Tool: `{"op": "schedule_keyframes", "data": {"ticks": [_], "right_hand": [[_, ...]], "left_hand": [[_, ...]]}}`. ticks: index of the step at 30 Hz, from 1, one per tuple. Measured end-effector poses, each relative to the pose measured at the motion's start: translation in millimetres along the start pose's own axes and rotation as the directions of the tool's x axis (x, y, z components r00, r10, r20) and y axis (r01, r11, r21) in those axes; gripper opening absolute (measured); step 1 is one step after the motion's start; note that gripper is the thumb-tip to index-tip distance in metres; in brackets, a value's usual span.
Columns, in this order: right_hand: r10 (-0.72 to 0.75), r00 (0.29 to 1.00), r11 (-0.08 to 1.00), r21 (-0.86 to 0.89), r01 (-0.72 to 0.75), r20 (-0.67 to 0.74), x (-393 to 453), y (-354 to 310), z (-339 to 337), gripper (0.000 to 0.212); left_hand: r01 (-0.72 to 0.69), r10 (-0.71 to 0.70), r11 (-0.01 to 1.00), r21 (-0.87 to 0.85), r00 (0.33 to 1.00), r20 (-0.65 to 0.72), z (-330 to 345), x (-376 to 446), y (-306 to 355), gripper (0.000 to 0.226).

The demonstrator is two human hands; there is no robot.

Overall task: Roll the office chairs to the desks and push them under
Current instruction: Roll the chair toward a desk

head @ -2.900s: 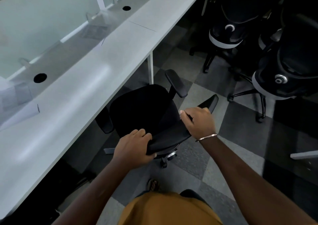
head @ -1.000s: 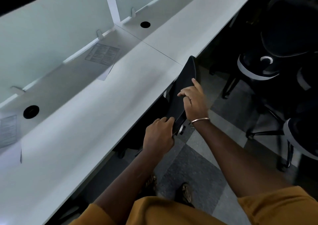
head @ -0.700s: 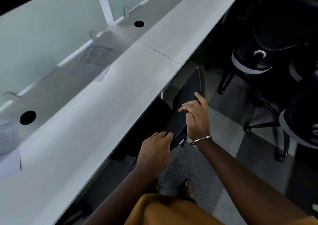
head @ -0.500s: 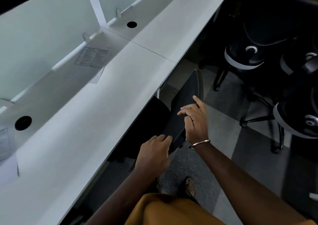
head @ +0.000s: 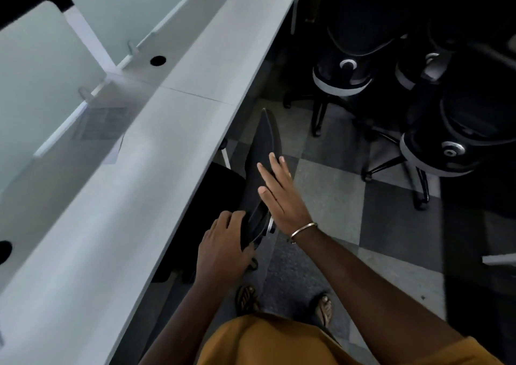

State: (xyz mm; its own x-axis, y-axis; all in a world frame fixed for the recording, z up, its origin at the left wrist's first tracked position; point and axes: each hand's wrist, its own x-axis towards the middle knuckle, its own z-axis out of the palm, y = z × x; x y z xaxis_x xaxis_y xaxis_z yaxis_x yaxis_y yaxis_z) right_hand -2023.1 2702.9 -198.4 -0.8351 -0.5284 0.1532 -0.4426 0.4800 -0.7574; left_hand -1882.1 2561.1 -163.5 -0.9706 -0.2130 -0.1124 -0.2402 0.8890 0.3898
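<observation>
White desk (head: 173, 152) runs along left. Chair (head: 262, 158) seat under front edge, backrest just outside. Left hand (head: 223, 248) grips backrest; right hand (head: 282, 194) flat, fingers straight, pressing it. Final push-in step; next, fetch another of spare chairs (head: 346, 68).

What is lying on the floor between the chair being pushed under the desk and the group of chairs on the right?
In the head view, only bare checkered carpet lies between the chair and the parked chairs.

An office: a long white counter (head: 156, 174) with divider screens (head: 39, 85) at ten o'clock, black swivel chairs (head: 435, 141) at two
</observation>
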Motion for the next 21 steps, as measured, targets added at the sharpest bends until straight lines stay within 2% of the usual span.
{"op": "schedule_keyframes", "data": {"ticks": [5, 8, 15, 21], "right_hand": [[0.065, 0.998, 0.998, 0.012, -0.066, 0.017, -50, 45, -42, 0.063], [0.146, 0.989, 0.989, -0.007, -0.146, -0.024, -80, 84, -76, 0.065], [0.315, 0.946, 0.945, -0.064, -0.32, -0.079, -131, 155, -155, 0.056], [0.451, 0.885, 0.882, -0.094, -0.461, -0.114, -179, 207, -218, 0.055]], "left_hand": [[-0.113, 0.104, 0.993, -0.041, 0.978, -0.178, 4, 8, 48, 0.071], [-0.178, 0.164, 0.983, -0.052, 0.965, -0.206, 12, 14, 83, 0.07], [-0.233, 0.229, 0.957, -0.175, 0.972, -0.046, 61, 27, 164, 0.061], [-0.328, 0.352, 0.93, -0.169, 0.926, 0.14, 106, 50, 236, 0.062]]}}
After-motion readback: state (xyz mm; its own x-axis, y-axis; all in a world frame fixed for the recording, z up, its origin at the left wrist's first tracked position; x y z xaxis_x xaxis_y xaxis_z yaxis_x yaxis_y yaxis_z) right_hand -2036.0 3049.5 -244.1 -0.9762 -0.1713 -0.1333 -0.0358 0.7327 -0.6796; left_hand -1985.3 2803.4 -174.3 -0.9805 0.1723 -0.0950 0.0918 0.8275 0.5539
